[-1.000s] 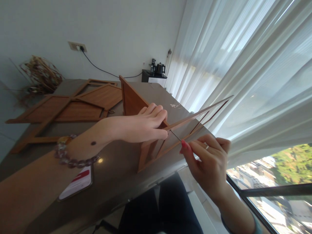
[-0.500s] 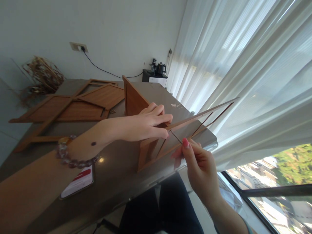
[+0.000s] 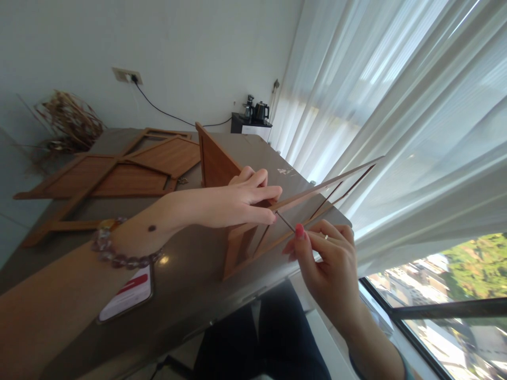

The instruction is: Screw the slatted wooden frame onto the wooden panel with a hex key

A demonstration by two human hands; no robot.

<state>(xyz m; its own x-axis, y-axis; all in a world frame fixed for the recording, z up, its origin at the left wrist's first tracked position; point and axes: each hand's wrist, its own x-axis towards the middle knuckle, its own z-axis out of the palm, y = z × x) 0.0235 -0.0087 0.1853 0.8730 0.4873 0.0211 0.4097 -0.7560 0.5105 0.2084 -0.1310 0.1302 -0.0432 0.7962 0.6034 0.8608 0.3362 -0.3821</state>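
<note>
An upright wooden panel assembly (image 3: 216,161) stands on the dark table (image 3: 190,285), with a thin wooden frame (image 3: 325,190) reaching out to the right past the table edge. My left hand (image 3: 237,203) grips the assembly where the frame joins it, fingers pressed around the joint. My right hand (image 3: 328,264) pinches a thin metal tool (image 3: 285,222), its tip set against the joint just under my left fingertips.
More flat wooden panels (image 3: 114,174) lie on the far left of the table. A phone (image 3: 127,295) rests near my left wrist. Dried twigs (image 3: 67,124) stand at the back left, a kettle (image 3: 259,112) on a stand behind. Curtains (image 3: 396,105) hang at right.
My right hand has turned back and forth around the thin tool, its fingers rolling over and returning. My left hand and the wooden assembly have stayed nearly in place.
</note>
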